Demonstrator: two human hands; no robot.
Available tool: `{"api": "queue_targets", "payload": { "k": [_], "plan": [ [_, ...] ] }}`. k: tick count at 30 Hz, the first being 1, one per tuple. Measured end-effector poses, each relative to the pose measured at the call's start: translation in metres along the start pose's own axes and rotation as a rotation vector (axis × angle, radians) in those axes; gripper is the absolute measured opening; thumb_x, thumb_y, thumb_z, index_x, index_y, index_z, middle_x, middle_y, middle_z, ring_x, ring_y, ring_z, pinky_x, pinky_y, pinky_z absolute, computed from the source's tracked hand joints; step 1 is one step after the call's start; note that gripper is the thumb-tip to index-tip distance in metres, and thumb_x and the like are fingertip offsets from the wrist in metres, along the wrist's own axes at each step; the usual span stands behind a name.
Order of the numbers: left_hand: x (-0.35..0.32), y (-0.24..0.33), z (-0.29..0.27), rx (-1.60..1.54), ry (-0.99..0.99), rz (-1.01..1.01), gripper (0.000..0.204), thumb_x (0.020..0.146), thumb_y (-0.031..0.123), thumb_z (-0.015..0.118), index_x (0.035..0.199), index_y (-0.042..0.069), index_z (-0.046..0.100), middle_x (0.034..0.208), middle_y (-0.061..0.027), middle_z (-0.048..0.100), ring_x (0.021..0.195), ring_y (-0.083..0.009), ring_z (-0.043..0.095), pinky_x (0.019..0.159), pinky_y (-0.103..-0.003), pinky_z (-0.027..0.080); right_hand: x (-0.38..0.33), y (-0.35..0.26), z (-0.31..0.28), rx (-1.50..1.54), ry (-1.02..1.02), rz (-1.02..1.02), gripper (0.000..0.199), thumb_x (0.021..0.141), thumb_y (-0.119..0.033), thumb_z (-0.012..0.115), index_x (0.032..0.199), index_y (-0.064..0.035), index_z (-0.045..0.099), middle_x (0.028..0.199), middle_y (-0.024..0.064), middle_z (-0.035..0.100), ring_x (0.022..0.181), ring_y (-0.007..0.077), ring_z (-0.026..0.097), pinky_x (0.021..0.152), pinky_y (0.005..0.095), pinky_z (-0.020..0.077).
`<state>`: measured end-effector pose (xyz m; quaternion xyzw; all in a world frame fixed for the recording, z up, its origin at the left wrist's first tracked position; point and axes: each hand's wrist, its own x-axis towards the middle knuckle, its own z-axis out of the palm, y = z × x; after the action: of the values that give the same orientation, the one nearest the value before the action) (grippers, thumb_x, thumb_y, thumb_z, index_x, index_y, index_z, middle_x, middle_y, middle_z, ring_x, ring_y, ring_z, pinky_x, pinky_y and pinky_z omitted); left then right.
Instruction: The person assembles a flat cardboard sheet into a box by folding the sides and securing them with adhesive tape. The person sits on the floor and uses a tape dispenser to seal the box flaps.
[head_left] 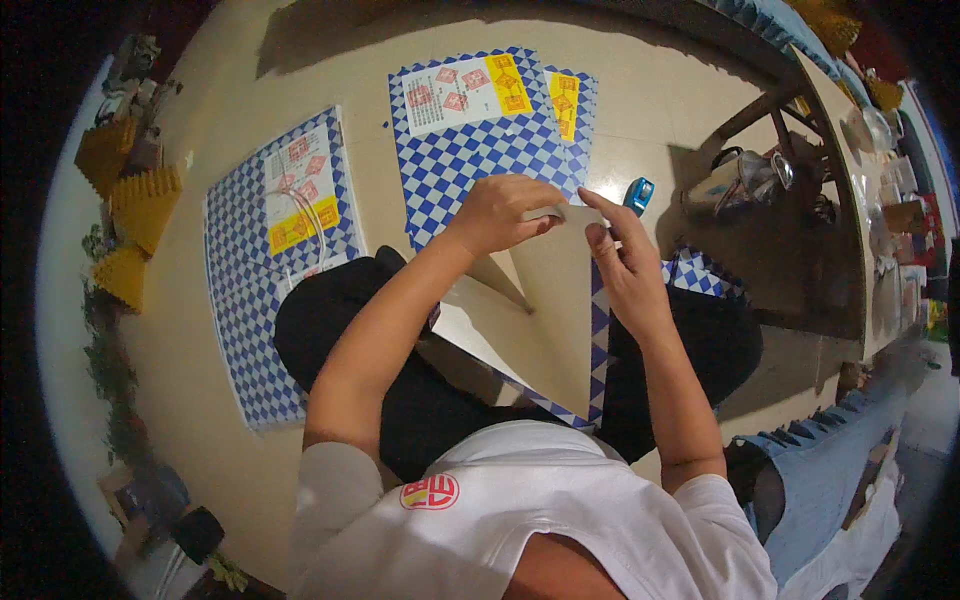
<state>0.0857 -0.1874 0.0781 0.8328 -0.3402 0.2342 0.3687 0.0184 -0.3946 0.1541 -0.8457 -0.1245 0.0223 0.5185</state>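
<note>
Over my lap stands a folded stiff paper sheet [555, 320] with a plain beige face and a blue-and-white checkered border along its lower and right edges. At its top edge my left hand [505, 215] is closed, fingers curled over and thumb beneath. My right hand [632, 265] grips the upper right corner between thumb and forefinger, the other fingers partly hidden. A pale, narrow flap or strip [577, 214] spans the gap between both hands; its kind is unclear. A small blue plastic device [639, 195] lies on the floor just beyond my right hand.
Checkered sheets with white and yellow printed panels [480, 140] lie ahead on the floor. More form a stack [255, 290] at left, with a pale loop of cord [318, 225] on it. At right stands a wooden-legged table [850, 200], with a bag [745, 180] beside its legs.
</note>
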Motion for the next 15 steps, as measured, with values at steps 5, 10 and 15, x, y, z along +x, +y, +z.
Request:
{"api": "queue_targets", "payload": {
  "k": [5, 10, 15],
  "plan": [
    [0.007, 0.015, -0.013, 0.033, -0.103, -0.044, 0.022, 0.078, 0.012, 0.081, 0.097, 0.010, 0.070, 0.092, -0.0068, 0.073, 0.084, -0.0281, 0.072, 0.070, -0.037, 0.057, -0.002, 0.001, 0.009, 0.083, 0.004, -0.079, 0.040, 0.106, -0.016, 0.053, 0.145, -0.0105, 0.055, 0.124, 0.0171, 0.060, 0.116, 0.0312, 0.059, 0.100, 0.0368, 0.0468],
    [0.008, 0.018, -0.014, -0.008, -0.084, -0.057, 0.024, 0.073, -0.001, 0.077, 0.094, 0.007, 0.068, 0.093, -0.0081, 0.072, 0.084, -0.0287, 0.071, 0.071, -0.037, 0.057, -0.012, 0.004, 0.017, 0.223, 0.080, -0.069, 0.043, 0.099, -0.004, 0.060, 0.140, -0.0139, 0.061, 0.122, 0.0172, 0.060, 0.112, 0.0310, 0.059, 0.099, 0.0380, 0.0464],
    [0.005, 0.019, -0.010, 0.011, -0.145, -0.122, 0.020, 0.073, -0.002, 0.075, 0.089, 0.005, 0.064, 0.088, -0.0079, 0.068, 0.078, -0.0268, 0.068, 0.068, -0.035, 0.056, -0.008, 0.021, 0.023, 0.220, 0.134, -0.196, 0.040, 0.093, 0.003, 0.063, 0.129, -0.0124, 0.069, 0.117, 0.0137, 0.062, 0.109, 0.0292, 0.059, 0.098, 0.0374, 0.0459]
  ]
}}
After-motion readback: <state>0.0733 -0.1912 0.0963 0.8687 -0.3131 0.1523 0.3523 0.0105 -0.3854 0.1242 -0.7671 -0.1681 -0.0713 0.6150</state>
